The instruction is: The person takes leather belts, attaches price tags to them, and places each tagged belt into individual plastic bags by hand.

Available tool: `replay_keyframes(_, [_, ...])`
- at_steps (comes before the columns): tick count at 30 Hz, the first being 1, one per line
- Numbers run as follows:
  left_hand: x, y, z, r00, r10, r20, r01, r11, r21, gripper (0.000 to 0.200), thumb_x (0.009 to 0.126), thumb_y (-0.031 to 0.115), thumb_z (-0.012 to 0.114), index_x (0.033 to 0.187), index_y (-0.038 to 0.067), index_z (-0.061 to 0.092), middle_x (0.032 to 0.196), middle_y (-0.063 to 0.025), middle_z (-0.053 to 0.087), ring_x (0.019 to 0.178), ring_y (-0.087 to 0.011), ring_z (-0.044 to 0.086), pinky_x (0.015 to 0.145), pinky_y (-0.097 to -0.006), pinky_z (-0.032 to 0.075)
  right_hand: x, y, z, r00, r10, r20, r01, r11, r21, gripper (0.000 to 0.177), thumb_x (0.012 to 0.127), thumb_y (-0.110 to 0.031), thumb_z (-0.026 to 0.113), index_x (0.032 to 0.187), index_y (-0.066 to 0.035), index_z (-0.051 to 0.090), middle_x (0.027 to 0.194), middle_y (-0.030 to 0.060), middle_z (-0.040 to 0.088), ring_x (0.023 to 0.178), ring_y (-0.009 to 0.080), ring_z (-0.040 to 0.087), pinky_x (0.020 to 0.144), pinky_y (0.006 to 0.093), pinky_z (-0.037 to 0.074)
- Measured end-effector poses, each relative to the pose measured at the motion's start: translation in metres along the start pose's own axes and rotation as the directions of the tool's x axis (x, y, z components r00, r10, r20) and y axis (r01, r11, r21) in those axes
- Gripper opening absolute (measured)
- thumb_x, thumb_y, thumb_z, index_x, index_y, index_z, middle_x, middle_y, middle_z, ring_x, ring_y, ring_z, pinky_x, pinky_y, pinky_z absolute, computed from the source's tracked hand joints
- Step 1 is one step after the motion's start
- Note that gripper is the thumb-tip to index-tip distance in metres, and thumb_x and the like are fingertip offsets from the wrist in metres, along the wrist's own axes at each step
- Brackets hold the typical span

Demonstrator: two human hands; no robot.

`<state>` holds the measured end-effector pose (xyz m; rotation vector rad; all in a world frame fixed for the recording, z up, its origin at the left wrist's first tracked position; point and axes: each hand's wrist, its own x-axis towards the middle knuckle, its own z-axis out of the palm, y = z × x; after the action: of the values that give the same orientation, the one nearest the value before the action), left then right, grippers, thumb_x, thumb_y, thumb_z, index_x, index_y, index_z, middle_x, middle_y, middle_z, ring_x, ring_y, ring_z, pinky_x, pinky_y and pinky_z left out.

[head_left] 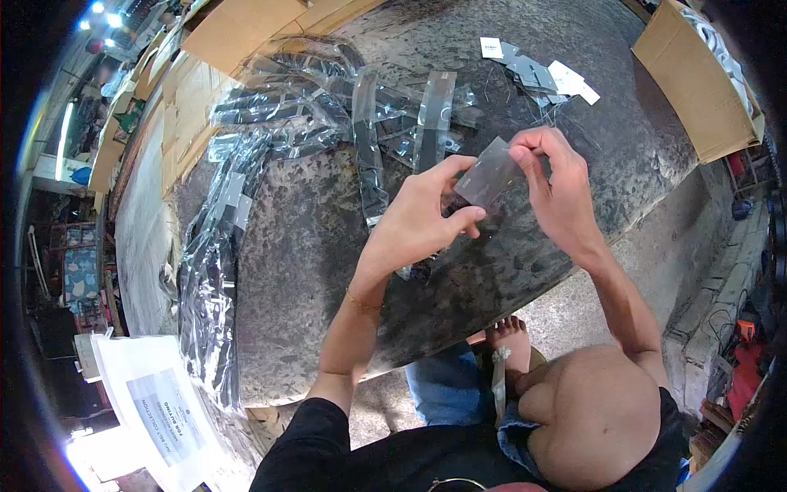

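Note:
Between my hands is a greyish see-through plastic sleeve (pixel 489 174), tilted over the table. My left hand (pixel 422 215) has its thumb and fingers curled around the sleeve's lower left edge, where something dark shows behind the fingers. At the upper right corner, my right hand (pixel 557 184) pinches the sleeve between thumb and fingertips. Part of a dark strip in plastic shows below my left hand, mostly hidden. Just beyond the hands lie dark belts in clear sleeves (pixel 433 119). A loose pile of grey and white tags with black strings (pixel 537 74) lies farther back.
Many plastic-wrapped belts (pixel 209 287) are heaped along the left of the dark, worn table (pixel 303 246). A cardboard box (pixel 697 86) stands at the far right; more cardboard (pixel 234 33) is at the back left. A printed sheet (pixel 168 414) is at lower left.

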<state>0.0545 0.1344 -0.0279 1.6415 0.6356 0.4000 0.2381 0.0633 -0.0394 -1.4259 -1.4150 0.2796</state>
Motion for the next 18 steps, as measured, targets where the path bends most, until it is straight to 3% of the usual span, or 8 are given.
replay_keyframes(2, [-0.002, 0.008, -0.001, 0.992, -0.125, 0.008, 0.125, 0.992, 0.025, 0.047, 0.078, -0.001, 0.07, 0.121, -0.001, 0.051, 0.081, -0.0067, 0.066, 0.07, -0.0124, 0.064, 0.062, -0.0261, 0.051, -0.002, -0.001, -0.001, 0.998, 0.037, 0.04, -0.034, 0.996, -0.085, 0.009, 0.087, -0.005, 0.062, 0.091, 0.002, 0.058, 0.086, 0.0125, 0.06, 0.079, 0.0259, 0.058, 0.07, 0.0346, 0.047])
replay_keyframes(8, [0.001, -0.003, 0.003, 0.993, -0.051, -0.106, 0.057, 0.997, 0.055, 0.047, 0.074, -0.001, 0.075, 0.116, -0.003, 0.054, 0.083, -0.008, 0.067, 0.069, -0.0108, 0.063, 0.061, -0.0241, 0.05, -0.003, -0.003, 0.002, 1.0, -0.003, 0.014, 0.004, 0.999, -0.048, 0.012, 0.083, -0.004, 0.066, 0.092, 0.001, 0.059, 0.087, 0.0115, 0.06, 0.081, 0.0246, 0.059, 0.072, 0.0328, 0.048])
replay_keyframes(12, [0.0, 0.003, 0.001, 0.993, -0.051, -0.103, 0.06, 0.994, 0.089, 0.048, 0.074, 0.0, 0.075, 0.117, -0.003, 0.053, 0.086, -0.0084, 0.068, 0.07, -0.0109, 0.063, 0.064, -0.0249, 0.051, 0.0, -0.002, 0.003, 0.999, -0.014, 0.037, 0.015, 0.999, -0.029, 0.013, 0.081, -0.004, 0.069, 0.09, 0.0, 0.06, 0.087, 0.0099, 0.06, 0.083, 0.0229, 0.06, 0.074, 0.0314, 0.048])
replay_keyframes(14, [0.0, 0.002, 0.0, 0.996, -0.04, -0.085, 0.052, 0.988, 0.146, 0.048, 0.076, 0.0, 0.073, 0.119, -0.003, 0.052, 0.086, -0.0085, 0.068, 0.074, -0.0124, 0.065, 0.068, -0.0262, 0.051, -0.001, 0.013, 0.004, 0.998, 0.066, 0.01, -0.067, 0.982, 0.175, 0.013, 0.081, -0.005, 0.07, 0.09, 0.0, 0.062, 0.089, 0.0079, 0.062, 0.085, 0.0181, 0.06, 0.076, 0.0301, 0.048])
replay_keyframes(15, [0.001, 0.001, -0.001, 0.996, -0.04, -0.085, 0.052, 0.988, 0.147, 0.048, 0.076, 0.0, 0.073, 0.119, -0.003, 0.052, 0.086, -0.0085, 0.068, 0.074, -0.0124, 0.065, 0.068, -0.0262, 0.051, 0.001, 0.013, 0.003, 0.998, 0.066, 0.01, -0.067, 0.982, 0.175, 0.013, 0.081, -0.005, 0.07, 0.09, 0.0, 0.062, 0.089, 0.0079, 0.062, 0.085, 0.0181, 0.06, 0.076, 0.0301, 0.048])
replay_keyframes(17, [0.002, -0.001, -0.003, 0.999, -0.037, -0.02, 0.037, 0.999, -0.023, 0.046, 0.079, 0.001, 0.07, 0.121, -0.003, 0.051, 0.085, -0.0095, 0.069, 0.079, -0.0138, 0.067, 0.071, -0.0266, 0.05, 0.003, 0.013, -0.001, 0.967, 0.249, 0.058, -0.255, 0.926, 0.28, 0.014, 0.082, -0.008, 0.069, 0.092, 0.001, 0.063, 0.095, 0.0069, 0.064, 0.085, 0.0136, 0.06, 0.076, 0.0288, 0.048])
replay_keyframes(18, [0.001, 0.0, -0.004, 0.999, -0.037, -0.02, 0.037, 0.999, -0.023, 0.046, 0.079, 0.001, 0.07, 0.121, -0.003, 0.051, 0.085, -0.0095, 0.069, 0.079, -0.0138, 0.067, 0.071, -0.0266, 0.05, 0.002, 0.014, -0.001, 0.967, 0.248, 0.059, -0.254, 0.926, 0.28, 0.014, 0.082, -0.008, 0.069, 0.092, 0.001, 0.063, 0.095, 0.0069, 0.064, 0.085, 0.0136, 0.06, 0.076, 0.0288, 0.048])
